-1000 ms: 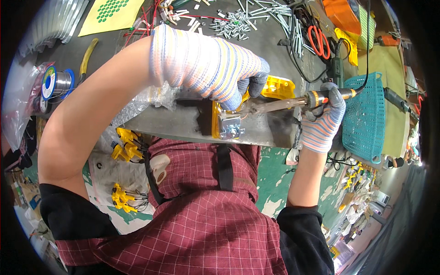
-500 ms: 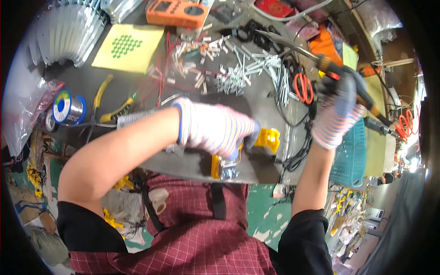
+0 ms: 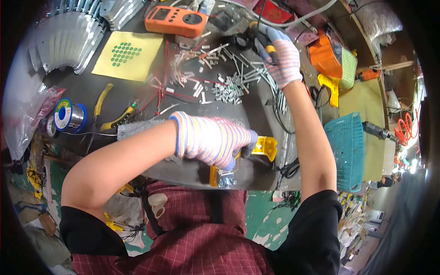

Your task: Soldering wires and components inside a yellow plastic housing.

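Observation:
My left hand (image 3: 224,142), in a striped knit glove with dark fingertips, is closed on a yellow plastic housing (image 3: 266,147) near the bench's front edge. Just below its fingers is a small part with a silvery-blue face (image 3: 226,178) and a yellow side; a thin wire shows between the pieces. My right hand (image 3: 280,57), gloved likewise, reaches to the back of the bench. Its fingers are closed around a hand tool with black and yellow handles (image 3: 272,51); the rest of the tool is largely hidden, so its kind is unclear.
Metal pins (image 3: 229,89) and white sleeves lie mid-bench. Behind them are an orange multimeter (image 3: 175,21) and a yellow sheet with green dots (image 3: 145,59). Solder wire (image 3: 78,117) and yellow-handled pliers (image 3: 103,98) lie left. A teal basket (image 3: 344,146) stands right, near black cables (image 3: 289,169).
My right hand has swung from the right side to the back middle of the bench, carrying the tool. The left hand and yellow housing have barely moved.

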Demonstrator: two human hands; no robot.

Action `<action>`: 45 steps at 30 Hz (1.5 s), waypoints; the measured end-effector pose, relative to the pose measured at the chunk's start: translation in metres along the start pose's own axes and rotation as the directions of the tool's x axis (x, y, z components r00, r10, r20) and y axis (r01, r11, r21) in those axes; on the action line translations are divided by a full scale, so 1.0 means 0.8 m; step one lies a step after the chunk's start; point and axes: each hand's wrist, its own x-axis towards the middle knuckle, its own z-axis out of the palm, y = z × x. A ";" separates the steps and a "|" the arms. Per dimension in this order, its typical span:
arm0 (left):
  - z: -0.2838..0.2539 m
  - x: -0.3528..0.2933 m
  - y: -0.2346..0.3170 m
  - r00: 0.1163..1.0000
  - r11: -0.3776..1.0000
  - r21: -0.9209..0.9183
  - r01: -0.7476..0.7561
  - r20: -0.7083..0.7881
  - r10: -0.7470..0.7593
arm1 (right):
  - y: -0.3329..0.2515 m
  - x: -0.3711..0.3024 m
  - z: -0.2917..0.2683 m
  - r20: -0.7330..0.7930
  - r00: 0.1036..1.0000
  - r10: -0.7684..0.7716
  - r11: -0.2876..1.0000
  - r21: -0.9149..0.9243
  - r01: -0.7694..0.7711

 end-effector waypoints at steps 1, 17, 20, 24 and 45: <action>0.002 0.001 -0.002 0.999 0.999 0.037 -0.026 -0.041 0.028 | 0.001 -0.005 -0.004 -0.018 0.999 -0.047 0.990 -0.132 0.044; 0.014 -0.005 0.006 0.991 0.997 0.064 0.030 -0.134 -0.021 | -0.242 -0.246 -0.099 0.031 0.983 0.180 0.807 0.566 -0.165; 0.014 0.001 0.000 0.988 0.997 0.067 -0.025 -0.151 0.034 | -0.247 -0.253 -0.086 0.032 0.969 0.244 0.766 0.607 -0.212; 0.011 0.009 -0.004 0.988 0.998 0.009 -0.056 -0.143 0.057 | -0.244 -0.257 -0.078 0.065 0.970 0.235 0.748 0.626 -0.223; 0.005 0.015 0.015 0.990 0.982 0.186 -0.034 -0.127 0.058 | -0.243 -0.263 -0.076 0.072 0.975 0.212 0.750 0.628 -0.209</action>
